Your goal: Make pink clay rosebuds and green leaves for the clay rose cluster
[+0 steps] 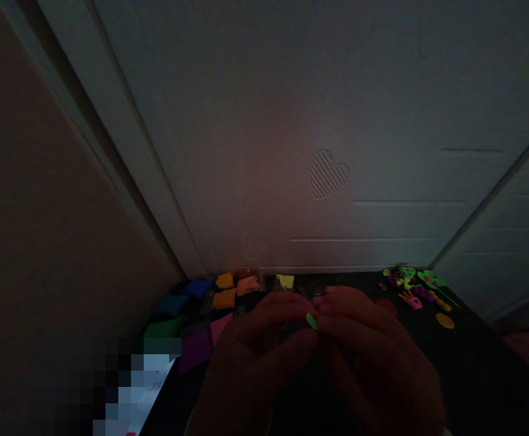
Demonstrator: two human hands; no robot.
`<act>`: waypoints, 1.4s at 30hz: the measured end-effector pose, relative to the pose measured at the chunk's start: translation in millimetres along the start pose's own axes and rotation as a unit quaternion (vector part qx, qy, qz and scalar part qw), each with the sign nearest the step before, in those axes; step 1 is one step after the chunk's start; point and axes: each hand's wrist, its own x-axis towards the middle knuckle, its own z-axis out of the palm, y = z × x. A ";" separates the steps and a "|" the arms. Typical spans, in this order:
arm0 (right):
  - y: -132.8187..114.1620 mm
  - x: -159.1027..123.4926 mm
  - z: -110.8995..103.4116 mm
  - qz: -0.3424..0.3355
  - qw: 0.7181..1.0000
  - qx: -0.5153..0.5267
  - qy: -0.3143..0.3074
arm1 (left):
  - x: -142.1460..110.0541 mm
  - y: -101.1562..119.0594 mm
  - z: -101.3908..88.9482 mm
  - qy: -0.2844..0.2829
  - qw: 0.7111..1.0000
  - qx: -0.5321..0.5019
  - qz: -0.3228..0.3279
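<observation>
My two hands meet over the dark tabletop (pixel 428 369), their fingertips together. Pinched between them is a small light-green piece of modelling clay (pixel 312 321), mostly covered by the fingers. My left hand (pixel 264 345) holds it from the left between thumb and forefinger. From the other side, the closed fingers of my right hand (pixel 377 351) press on it. The dim light hides the exact shape of the piece.
Packets of coloured clay, among them purple (pixel 194 350), green (pixel 162 329), blue (pixel 198 287) and orange (pixel 223 298), lie at left. Small clay figures (pixel 407 284) and a yellow disc (pixel 445 320) sit at right. A white panel with hearts (pixel 328 174) stands behind.
</observation>
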 end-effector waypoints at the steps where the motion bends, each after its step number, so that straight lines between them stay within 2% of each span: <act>1: -0.7 0.0 -0.4 0.001 1.000 0.000 0.001 | -0.4 -0.2 0.3 0.001 1.000 -0.001 0.000; 7: -6.2 -3.0 -3.2 -0.005 1.000 -0.010 -0.008 | -3.6 1.7 4.4 0.021 1.000 -0.020 0.007; 17: -9.4 -4.0 -0.9 -0.015 1.000 -0.025 -0.010 | -2.7 1.1 3.6 0.006 0.995 -0.090 -0.051; 23: -10.6 -4.2 3.7 -0.029 0.999 -0.010 -0.032 | -1.2 1.6 3.6 0.044 0.987 -0.132 -0.082; 25: -10.6 -5.0 5.7 -0.025 0.999 -0.008 -0.034 | -0.5 2.8 4.3 0.038 0.985 -0.149 -0.082; 29: -11.7 -6.1 10.5 -0.006 1.000 -0.009 -0.017 | -0.3 5.3 7.7 0.017 0.975 -0.209 -0.078; 34: -16.1 -5.6 14.1 0.028 0.999 0.004 -0.026 | -1.5 5.9 9.2 0.035 0.964 -0.247 -0.092; 38: -14.7 -8.3 7.1 0.060 0.996 0.047 -0.055 | 0.1 3.7 2.7 0.027 0.972 -0.216 -0.083; 42: -4.5 -8.6 -9.2 0.129 0.983 0.107 -0.077 | 0.0 0.7 -4.6 -0.021 0.987 -0.145 -0.062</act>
